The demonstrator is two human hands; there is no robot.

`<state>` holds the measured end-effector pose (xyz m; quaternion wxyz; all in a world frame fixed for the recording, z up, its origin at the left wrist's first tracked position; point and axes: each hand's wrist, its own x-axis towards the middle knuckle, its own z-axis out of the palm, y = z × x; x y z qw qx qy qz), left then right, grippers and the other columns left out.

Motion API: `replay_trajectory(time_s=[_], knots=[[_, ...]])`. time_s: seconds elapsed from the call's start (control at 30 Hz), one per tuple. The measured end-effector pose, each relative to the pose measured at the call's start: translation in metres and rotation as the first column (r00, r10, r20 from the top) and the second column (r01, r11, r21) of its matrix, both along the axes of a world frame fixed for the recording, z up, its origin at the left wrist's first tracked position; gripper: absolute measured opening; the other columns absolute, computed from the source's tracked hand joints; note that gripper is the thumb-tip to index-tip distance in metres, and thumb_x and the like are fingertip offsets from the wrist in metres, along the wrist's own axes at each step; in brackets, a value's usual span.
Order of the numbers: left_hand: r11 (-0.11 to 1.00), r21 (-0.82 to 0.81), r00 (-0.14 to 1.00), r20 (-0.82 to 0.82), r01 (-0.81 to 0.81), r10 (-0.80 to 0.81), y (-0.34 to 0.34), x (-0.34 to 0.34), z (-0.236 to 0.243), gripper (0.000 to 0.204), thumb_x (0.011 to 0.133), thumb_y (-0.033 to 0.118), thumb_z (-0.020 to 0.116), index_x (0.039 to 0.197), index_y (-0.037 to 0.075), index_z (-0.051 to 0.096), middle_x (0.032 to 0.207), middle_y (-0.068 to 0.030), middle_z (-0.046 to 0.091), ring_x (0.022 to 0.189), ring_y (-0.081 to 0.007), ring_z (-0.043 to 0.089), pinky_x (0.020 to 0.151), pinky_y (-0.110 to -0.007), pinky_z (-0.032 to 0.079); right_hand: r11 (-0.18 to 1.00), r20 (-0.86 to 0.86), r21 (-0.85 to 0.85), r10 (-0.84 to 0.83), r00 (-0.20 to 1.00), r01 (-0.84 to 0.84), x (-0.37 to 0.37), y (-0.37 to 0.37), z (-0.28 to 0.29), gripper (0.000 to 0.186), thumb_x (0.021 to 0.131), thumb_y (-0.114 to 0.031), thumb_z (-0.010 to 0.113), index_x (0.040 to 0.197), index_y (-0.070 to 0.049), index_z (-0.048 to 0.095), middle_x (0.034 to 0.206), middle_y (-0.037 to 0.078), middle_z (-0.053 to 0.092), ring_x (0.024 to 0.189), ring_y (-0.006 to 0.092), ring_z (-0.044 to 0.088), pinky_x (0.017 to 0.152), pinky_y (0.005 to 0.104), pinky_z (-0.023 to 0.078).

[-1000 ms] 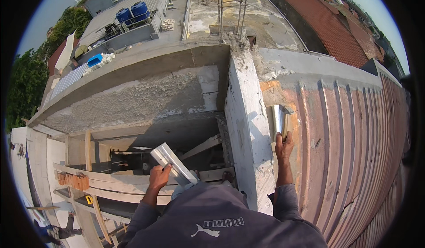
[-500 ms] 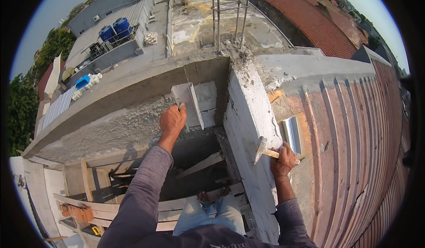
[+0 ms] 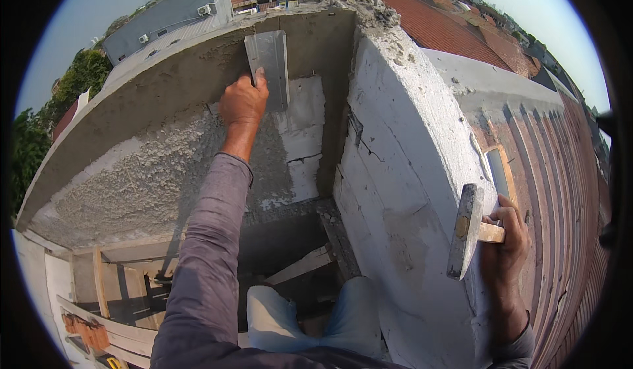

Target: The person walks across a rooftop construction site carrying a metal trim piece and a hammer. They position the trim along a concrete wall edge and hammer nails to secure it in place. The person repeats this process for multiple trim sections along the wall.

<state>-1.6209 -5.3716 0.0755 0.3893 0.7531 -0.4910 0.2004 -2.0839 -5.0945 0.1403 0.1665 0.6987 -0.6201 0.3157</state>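
Metal straightedge [image 3: 269, 66] gripped by left hand [image 3: 242, 102]: keep flat vs plaster wall [image 3: 145, 171]; right hand [image 3: 504, 247] clamps trowel [image 3: 465, 230], 2 hands well apart.

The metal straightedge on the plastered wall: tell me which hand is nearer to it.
Left. The left hand grips the metal straightedge against the wall. The right hand is far off, holding a trowel beside the white wall end.

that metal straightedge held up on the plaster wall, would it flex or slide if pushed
The metal straightedge looks like a ribbed box section, so probably stiff. The left hand holds it up alone, suggesting it is light. Its smooth face may slide easily over the rough plaster.
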Motion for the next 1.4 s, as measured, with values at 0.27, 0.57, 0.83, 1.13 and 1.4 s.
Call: replay_trajectory(time_s=[0.27,0.57,0.83,1.13,1.4], knots=[[0.987,-0.041,0.986,-0.048,0.156,-0.158,0.035,0.011,-0.004,0.052,0.101,0.053,0.059,0.099,0.005,0.077,0.096,-0.0238,0.076,0.096,-0.0444,0.073,0.082,-0.053,0.057,0.998,0.051,-0.035,0.047,0.998,-0.045,-0.002,0.011,-0.003,0.015,0.091,-0.014,0.076,0.094,-0.004,0.066,0.086,0.020,0.073,0.081,0.0320,0.075,0.071,0.0446,0.055],[0.812,-0.304,0.817,-0.147,0.499,-0.557,0.069,0.024,-0.031,0.049,0.099,0.043,0.062,0.092,-0.004,0.073,0.086,-0.0256,0.073,0.081,-0.0398,0.073,0.073,-0.045,0.053,0.997,-0.019,0.057,-0.057,0.998,0.058,0.014,0.020,0.011,0.037,0.093,-0.036,0.078,0.097,-0.001,0.067,0.087,0.023,0.072,0.085,0.0357,0.074,0.076,0.0477,0.056],[0.714,-0.379,0.596,-0.392,0.589,-0.701,0.124,0.004,-0.071,0.043,0.099,0.037,0.064,0.089,-0.003,0.076,0.074,-0.0100,0.074,0.068,-0.0133,0.066,0.063,-0.033,0.049,0.961,-0.097,0.166,-0.208,0.973,0.222,0.011,0.017,0.021,0.056,0.094,-0.051,0.073,0.101,0.005,0.072,0.072,0.018,0.071,0.059,0.0229,0.071,0.059,0.0388,0.059],[0.397,-0.731,-0.117,-0.542,0.555,-0.832,0.164,0.008,-0.117,0.019,0.102,0.015,0.059,0.109,0.004,0.073,0.089,-0.0042,0.074,0.075,-0.0138,0.071,0.063,-0.029,0.056,0.957,-0.231,0.195,-0.167,0.958,0.214,0.018,0.035,0.012,0.045,0.107,-0.038,0.055,0.107,0.005,0.069,0.086,0.023,0.071,0.084,0.0318,0.070,0.082,0.0490,0.056],[-0.242,-0.961,-0.975,-0.081,0.131,-0.207,0.195,0.006,-0.096,0.031,0.105,0.032,0.058,0.081,0.014,0.055,0.060,0.0066,0.030,0.053,-0.0068,0.028,0.053,-0.025,0.031,0.955,-0.197,0.193,-0.187,0.962,0.225,0.022,0.038,0.010,0.043,0.108,-0.036,0.055,0.112,0.005,0.067,0.093,0.023,0.069,0.095,0.0310,0.065,0.091,0.0492,0.051]])
